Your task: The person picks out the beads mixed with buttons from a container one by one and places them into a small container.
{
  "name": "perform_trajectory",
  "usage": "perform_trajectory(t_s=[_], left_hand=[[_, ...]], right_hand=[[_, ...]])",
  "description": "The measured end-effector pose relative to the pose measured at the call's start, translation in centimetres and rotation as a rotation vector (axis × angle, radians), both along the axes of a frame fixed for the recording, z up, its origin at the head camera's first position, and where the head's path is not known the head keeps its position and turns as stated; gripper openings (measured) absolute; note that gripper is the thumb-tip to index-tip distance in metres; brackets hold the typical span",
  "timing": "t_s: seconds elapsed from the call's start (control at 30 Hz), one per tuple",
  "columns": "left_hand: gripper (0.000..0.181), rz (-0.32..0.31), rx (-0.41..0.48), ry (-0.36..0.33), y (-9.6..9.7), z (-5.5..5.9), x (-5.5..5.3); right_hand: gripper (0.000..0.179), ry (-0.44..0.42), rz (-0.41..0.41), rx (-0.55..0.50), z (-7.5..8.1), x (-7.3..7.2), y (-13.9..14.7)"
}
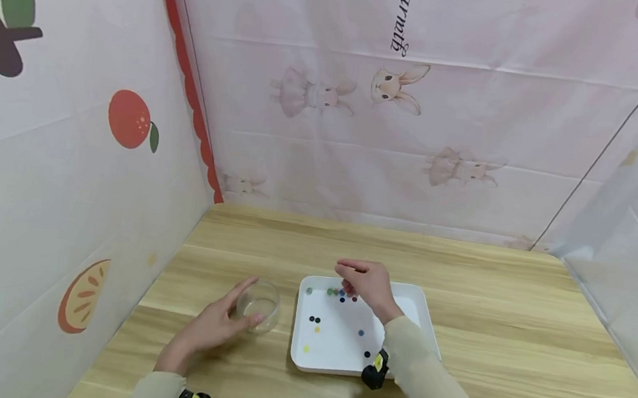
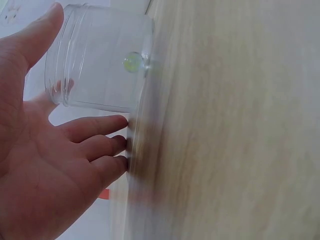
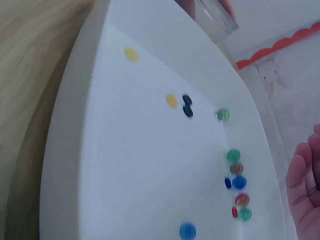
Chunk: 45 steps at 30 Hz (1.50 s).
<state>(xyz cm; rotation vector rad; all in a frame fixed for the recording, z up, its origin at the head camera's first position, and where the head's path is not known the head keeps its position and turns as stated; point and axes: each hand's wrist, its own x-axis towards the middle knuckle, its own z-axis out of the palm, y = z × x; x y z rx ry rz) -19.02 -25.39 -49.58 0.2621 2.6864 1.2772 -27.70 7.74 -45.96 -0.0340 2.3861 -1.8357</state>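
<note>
My left hand point(image 1: 214, 325) holds a clear round jar point(image 1: 261, 291) on the table, its thumb and forefinger around the sides. One greenish-yellow glass marble point(image 2: 132, 62) lies at the jar's bottom in the left wrist view. The right hand point(image 1: 367, 285) is above the far part of a white tray point(image 1: 332, 357), thumb and fingertips close together. Whether anything sits between those fingertips is hidden. Several glass marbles, such as a green one point(image 3: 233, 155) and a blue one point(image 3: 239, 182), line the tray's far side. Flat round pieces lie there too, among them a yellow one point(image 3: 131, 54).
The wooden table point(image 1: 515, 320) reaches back to a printed cloth wall point(image 1: 321, 180). A second cloth point(image 1: 53, 199) closes off the left side, and another stands at the right. The tray's low raised rim lies between the two hands.
</note>
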Motion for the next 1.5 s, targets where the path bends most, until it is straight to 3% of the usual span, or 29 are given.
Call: perform_trajectory(t_s=[0.33,0.57,1.13,1.5], left_hand=[[0.085,-0.002,0.011,-0.007,-0.2,0.2,0.0],[0.084,-0.013,0.008,0.011,-0.3,0.2,0.0],[0.085,0.005,0.001,-0.001,-0.3,-0.5,-0.2],[0.083,-0.004,0.025,-0.009,0.0,-0.7,-0.3]], right_hand=[[0.038,-0.017,-0.069,0.001,-0.6,-0.6,3.6],[0.032,-0.038,-0.117,0.027,-1.7,-0.2,5.1],[0.021,-0.124,-0.174,0.157,-3.2,1.0,6.3],[0.02,-0.105,-0.181,0.202,-3.8,1.2,7.0]])
